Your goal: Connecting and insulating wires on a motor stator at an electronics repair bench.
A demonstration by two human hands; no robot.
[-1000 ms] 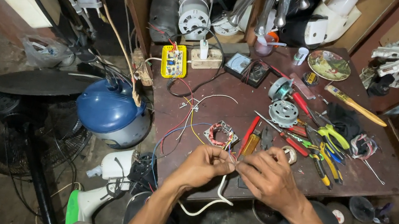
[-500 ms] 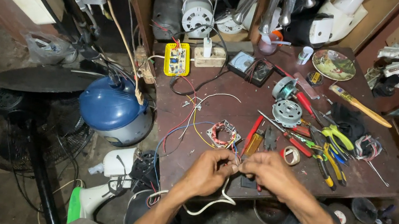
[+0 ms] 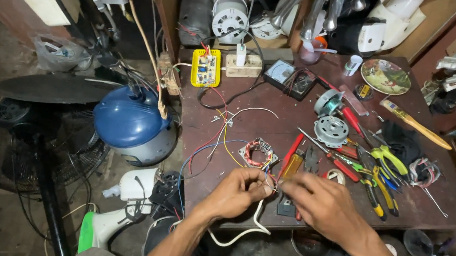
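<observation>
My left hand [image 3: 235, 193] pinches thin coloured wires at the near edge of the dark red workbench [image 3: 258, 84]. A white cable [image 3: 243, 231] loops down from it below the table edge. My right hand [image 3: 321, 205] is just to its right, fingers curled toward the same wire ends; whether it grips them is hard to tell. The wires lead to a small stator with copper windings [image 3: 259, 153] lying just beyond my hands. Red, blue and yellow leads [image 3: 211, 143] trail left across the bench.
Pliers and screwdrivers [image 3: 374, 169] lie to the right, with two small motor parts [image 3: 332, 129]. A yellow circuit board [image 3: 206, 68], a socket block [image 3: 243, 65] and a meter [image 3: 289, 78] sit at the back. A blue fan housing [image 3: 130, 123] and fan grille [image 3: 41, 143] stand left on the floor.
Both hands stay together at the wire ends near the table edge. The right hand has shifted slightly right, and the view has moved a little.
</observation>
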